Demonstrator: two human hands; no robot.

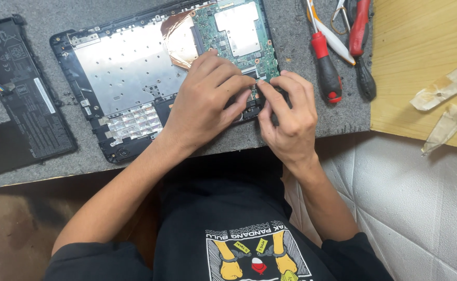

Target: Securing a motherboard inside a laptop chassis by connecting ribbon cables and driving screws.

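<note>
Pinching one opened laptop (pixel 129 73): two hands (pixel 207 99), two screwdrivers (pixel 327 62).

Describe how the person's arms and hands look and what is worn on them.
Both the left hand and the right hand are bare: no gloves, rings or watch show. The forearms are uncovered too. Short black sleeves of a T-shirt end near the elbows. Fingernails are short.

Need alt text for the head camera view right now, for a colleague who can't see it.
Both hands, left hand and right hand, press fingertips together on the near edge of an opened laptop chassis with its green motherboard exposed, on a grey mat. A detached black battery lies to the left; red-handled screwdrivers lie to the right.
</note>
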